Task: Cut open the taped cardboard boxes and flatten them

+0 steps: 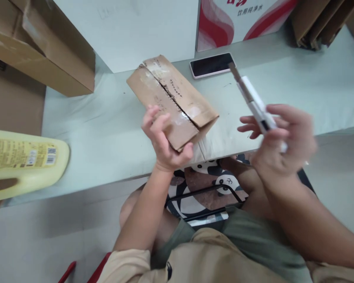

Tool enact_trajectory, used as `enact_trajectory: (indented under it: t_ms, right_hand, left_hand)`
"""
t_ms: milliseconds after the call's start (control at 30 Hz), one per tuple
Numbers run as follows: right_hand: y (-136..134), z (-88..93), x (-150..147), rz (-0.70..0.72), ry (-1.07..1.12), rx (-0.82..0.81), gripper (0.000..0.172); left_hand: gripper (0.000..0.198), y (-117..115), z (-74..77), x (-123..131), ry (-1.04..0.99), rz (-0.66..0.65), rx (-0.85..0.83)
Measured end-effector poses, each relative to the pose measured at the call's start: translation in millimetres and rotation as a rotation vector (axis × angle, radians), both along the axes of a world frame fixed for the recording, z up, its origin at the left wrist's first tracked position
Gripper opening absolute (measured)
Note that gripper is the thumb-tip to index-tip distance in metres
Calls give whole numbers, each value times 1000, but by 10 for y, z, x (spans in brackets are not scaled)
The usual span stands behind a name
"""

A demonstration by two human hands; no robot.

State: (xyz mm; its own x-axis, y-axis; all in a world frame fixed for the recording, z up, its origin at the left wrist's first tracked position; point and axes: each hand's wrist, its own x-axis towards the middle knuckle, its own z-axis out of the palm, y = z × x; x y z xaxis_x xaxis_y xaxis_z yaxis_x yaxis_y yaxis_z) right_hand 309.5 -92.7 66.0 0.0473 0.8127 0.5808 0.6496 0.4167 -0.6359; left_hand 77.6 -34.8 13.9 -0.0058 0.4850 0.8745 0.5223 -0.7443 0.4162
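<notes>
A pale green tabletop is carrying everything here. A big brown cardboard box is sitting at its far left corner, and a fat yellow plastic jug is lying on its side at the left edge. A small flat brown cardboard box with a slit taped seam is resting near the front edge. The left hand is gripping its near corner, fingers curled around it. The right hand is closing around a white box cutter, its blade pointing up and away, just right of the small box. A dark phone is lying behind them.
</notes>
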Motion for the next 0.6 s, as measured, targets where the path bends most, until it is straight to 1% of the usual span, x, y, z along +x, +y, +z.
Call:
enact_trajectory:
  t_ms: [67, 100, 133, 200, 267, 333, 433, 500, 567, 600]
  right_hand:
    - [137, -91, -34, -55, -101, -33, 33]
    - [185, -132, -39, -72, -179, -90, 31]
    - [221, -175, -37, -80, -259, -164, 33]
    - [269, -268, -24, -96, -380, -294, 42]
    - [299, -366, -15, -99, -454, -384, 51]
    - [319, -452, -18, -97, -510, -450, 54]
    - [335, -531, -37, -107, -561, -493, 59]
    - [341, -539, -49, -114, -545, -471, 59]
    - [347, -506, -58, -57, -476, -433, 55]
    - [349, -477, -62, 8, -422, -426, 50]
  left_hand:
    - [65, 57, -24, -54, -78, -1, -66]
    - [65, 85, -37, -85, -116, -3, -83]
    - [65, 112, -47, -117, -157, -3, -86]
    - [61, 153, -50, -176, -237, 6, -80]
    - [55, 163, -25, -226, -306, 30, -64]
    - [52, 143, 24, -268, -351, 77, -72]
    - [53, 101, 107, -331, -425, 163, -196]
    - [48, 99, 151, -389, -530, 208, -275]
    - [41, 124, 183, -468, -667, 230, -283]
    - [38, 141, 194, -516, -743, 237, -281]
